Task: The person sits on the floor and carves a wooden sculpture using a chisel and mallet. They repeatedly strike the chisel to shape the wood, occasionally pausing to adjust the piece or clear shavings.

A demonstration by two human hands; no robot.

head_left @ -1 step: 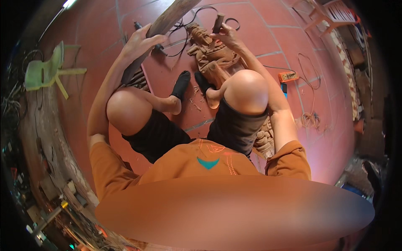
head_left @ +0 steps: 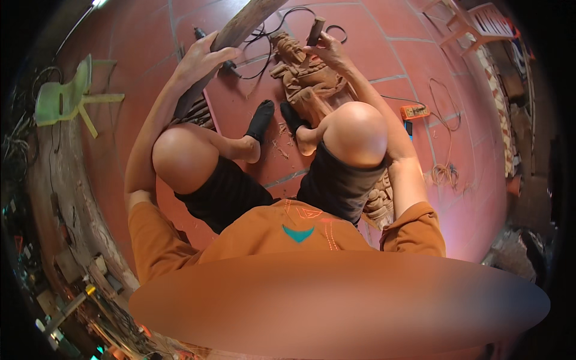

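Note:
My left hand (head_left: 197,60) is wrapped around a long, thick, weathered piece of wood (head_left: 243,25), its thumb lying across the near side. The wood slants from the top edge down toward my left knee. Between the fingers of my right hand (head_left: 329,53) is a short, dark wooden cylinder (head_left: 315,31) that looks like a tool handle; its lower end is hard to make out. This hand is over a brown carved wooden figure (head_left: 312,81), which lies on the floor and passes under my right leg. Its lower carved part (head_left: 379,201) shows beside my right thigh.
A black corded power tool (head_left: 228,67) lies beyond my left foot, near a bundle of dark rod-like tools (head_left: 199,114). Wood shavings (head_left: 281,144) are scattered between my feet. An orange meter-like box (head_left: 414,111) with cord is at right. A green chair (head_left: 63,102) and pink chair (head_left: 480,24) stand farther off.

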